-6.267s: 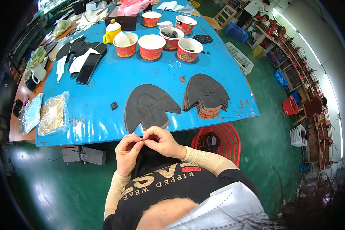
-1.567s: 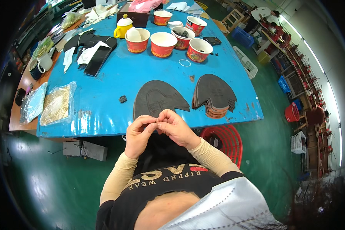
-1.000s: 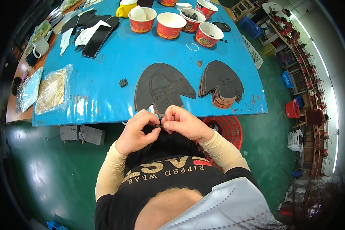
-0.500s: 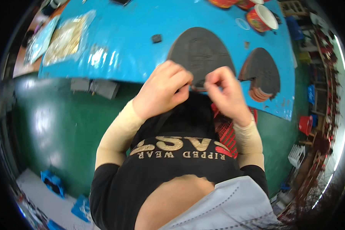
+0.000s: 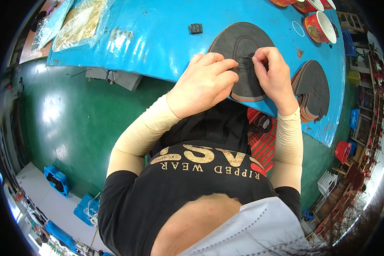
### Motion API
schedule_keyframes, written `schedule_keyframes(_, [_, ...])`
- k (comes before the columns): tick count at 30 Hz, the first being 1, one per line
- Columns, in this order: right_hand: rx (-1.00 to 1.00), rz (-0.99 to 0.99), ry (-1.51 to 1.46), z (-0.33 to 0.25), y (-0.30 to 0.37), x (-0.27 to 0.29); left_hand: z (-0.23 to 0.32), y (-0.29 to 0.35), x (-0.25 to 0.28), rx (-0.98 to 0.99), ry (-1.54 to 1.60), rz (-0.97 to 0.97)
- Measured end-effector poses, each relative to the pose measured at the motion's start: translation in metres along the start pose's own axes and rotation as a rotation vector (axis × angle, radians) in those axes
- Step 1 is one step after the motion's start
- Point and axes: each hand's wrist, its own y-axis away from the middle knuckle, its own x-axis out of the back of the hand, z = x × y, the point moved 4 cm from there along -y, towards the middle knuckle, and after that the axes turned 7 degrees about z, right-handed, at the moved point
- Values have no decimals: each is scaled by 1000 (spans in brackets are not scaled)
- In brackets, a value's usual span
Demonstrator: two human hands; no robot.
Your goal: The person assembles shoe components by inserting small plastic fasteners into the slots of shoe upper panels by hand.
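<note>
A dark grey, rounded flat piece (image 5: pixel 246 38), like a shoe upper part with a stitched U-shaped line, lies at the table's near edge, with other layers showing under its rim. Over its left side my left hand (image 5: pixel 207 83) is closed, fingers curled and tips near its middle. My right hand (image 5: pixel 274 77) is closed above its right side, thumb and forefinger pinched together. Anything between the fingertips of either hand is too small to make out. To the right lies a fanned stack of similar dark pieces (image 5: pixel 316 87) with brownish edges.
On the blue-covered table (image 5: pixel 158 47) lie a small bundle of black strips (image 5: pixel 195 29), plastic bags (image 5: pixel 79 25) at the far left, and red paper bowls (image 5: pixel 320 27) at the far right. A red basket (image 5: pixel 260 145) stands below the table edge beside my lap.
Both hands have moved from the near edge to over the middle of the dark piece. My view has shifted, so the table's things sit further right.
</note>
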Motion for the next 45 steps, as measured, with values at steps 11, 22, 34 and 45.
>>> schedule_keyframes(11, [52, -96, 40, 0, 2, -9, -3, -5, -7, -19, -14, -41])
schedule_keyframes(22, [-21, -105, 91, -7, -3, -11, 4, -16, -26, -98, -264, -140])
schedule_keyframes(34, [36, 159, 69, -7, 27, 7, 3, -13, -26, -145, -270, -65])
schedule_keyframes(45, [424, -29, 434, -37, 13, -4, -5, -9, -25, -67, -180, -46])
